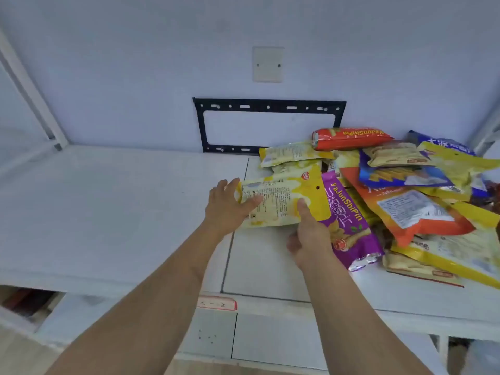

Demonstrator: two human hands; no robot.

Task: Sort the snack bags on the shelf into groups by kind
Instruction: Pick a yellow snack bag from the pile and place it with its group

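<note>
A heap of snack bags covers the right part of the white shelf [108, 201]. At its left edge lies a yellow bag [281, 196], label side up. My left hand [227, 207] grips that bag's left end, thumb on top. My right hand [311, 234] holds its lower right corner, thumb on the bag, and covers part of a purple bag [349, 228] beside it. Deeper in the heap are a red bag [349, 138], an orange bag [405, 209], a blue bag [400, 175] and more yellow bags [292, 152].
A black metal wall bracket [267, 106] is fixed to the wall behind the shelf, with a blank white wall plate [267, 64] above it. A red-bordered label [216, 303] sticks to the shelf's front edge. White shelf posts [32, 93] rise at far left.
</note>
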